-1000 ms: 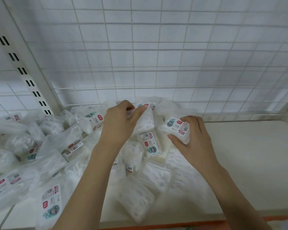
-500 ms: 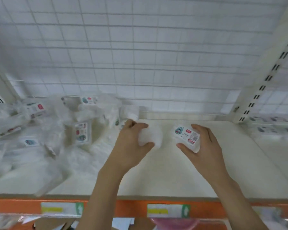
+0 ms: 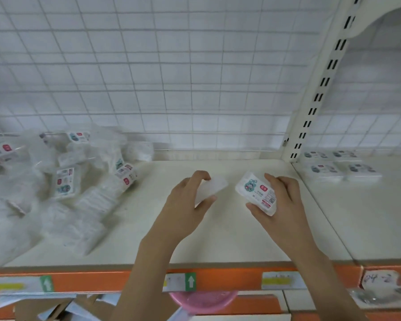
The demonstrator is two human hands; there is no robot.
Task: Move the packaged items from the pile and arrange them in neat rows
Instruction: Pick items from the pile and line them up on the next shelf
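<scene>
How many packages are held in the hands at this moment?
2: a plain white package in the left hand, a labelled package in the right hand.

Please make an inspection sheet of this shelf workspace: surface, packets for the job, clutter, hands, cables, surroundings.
Surface: cream shelf board with an orange front edge; the part in front of the hands is bare.
Job's things: loose pile of packets at the left; one packet held plain side up, another labelled packet held label up; flat rows of packets on the next shelf section, right.
Clutter: nothing seen on the board beyond the packets.
Hands: left hand grips the plain packet; right hand grips the labelled packet; both are above the board.
Cables: nothing seen.
Surroundings: wire grid back, slotted upright post, price tags on the edge, pink bowl below.
</scene>
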